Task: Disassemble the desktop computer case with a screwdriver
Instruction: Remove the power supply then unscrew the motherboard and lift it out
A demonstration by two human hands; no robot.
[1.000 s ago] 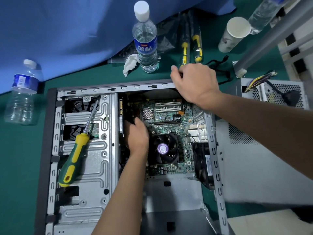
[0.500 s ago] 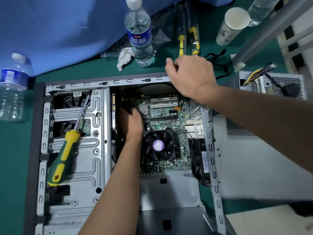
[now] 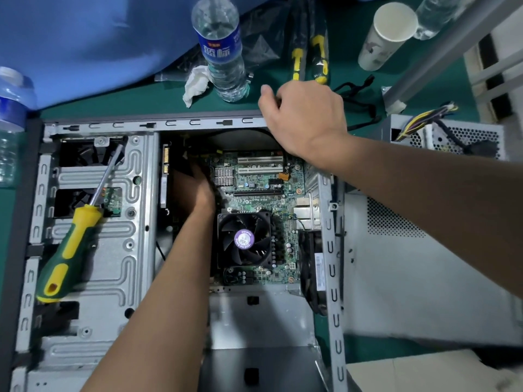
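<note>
The open computer case [image 3: 158,126] lies flat on the green table. Inside it sit the motherboard [image 3: 261,190] and a black CPU fan [image 3: 244,240]. My left hand [image 3: 195,188] reaches deep into the dark gap between the drive cage and the motherboard; its fingers are hidden in shadow. My right hand [image 3: 304,114] rests on the case's far rim, fingers curled over the edge. A green and yellow screwdriver [image 3: 70,250] lies loose on the metal drive cage [image 3: 113,267], in neither hand.
A water bottle [image 3: 223,52] and crumpled tissue [image 3: 195,83] stand behind the case. Two more screwdrivers [image 3: 308,60] and a paper cup [image 3: 385,35] lie further back. A removed power supply [image 3: 452,137] and side panel [image 3: 410,278] sit to the right.
My left hand has pushed further up and deeper into the gap beside the motherboard. My right hand has stayed on the case's far rim. The view has tilted slightly.
</note>
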